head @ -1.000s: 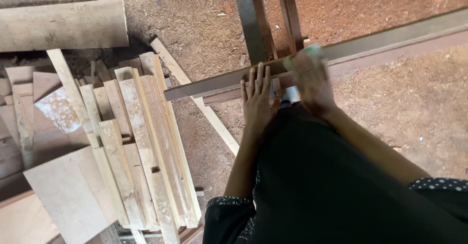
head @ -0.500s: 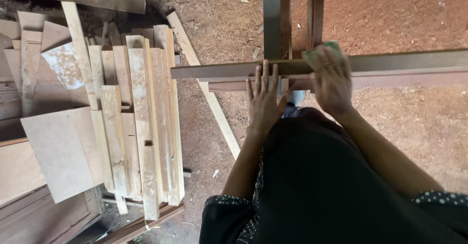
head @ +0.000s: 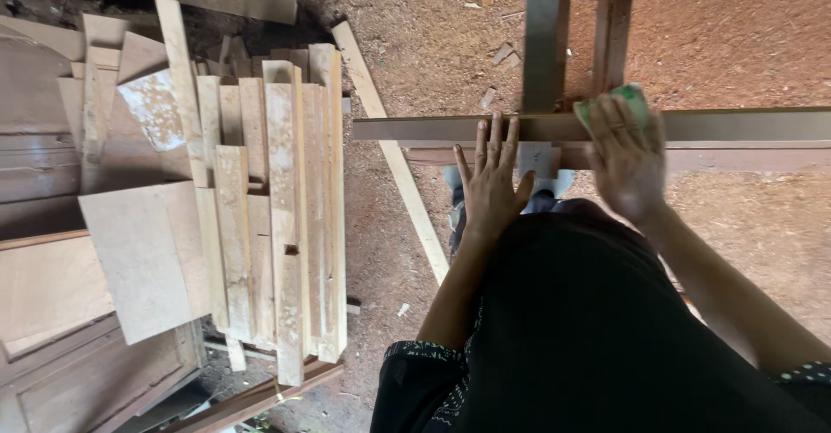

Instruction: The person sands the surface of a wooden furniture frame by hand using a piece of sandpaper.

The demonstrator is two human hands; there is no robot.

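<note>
Right now the long wooden rail (head: 433, 128) lies level, its long axis running left to right across the view, in front of the person's body. On it the left hand (head: 492, 182) rests flat with fingers spread, while the right hand (head: 625, 151) is pressed on a green sanding pad (head: 630, 100) upon the same rail. Two upright wooden posts (head: 547, 35) cross behind it, and a stack of planks (head: 268, 208) lies well apart on the sawdust floor (head: 736, 43) to the left.
</note>
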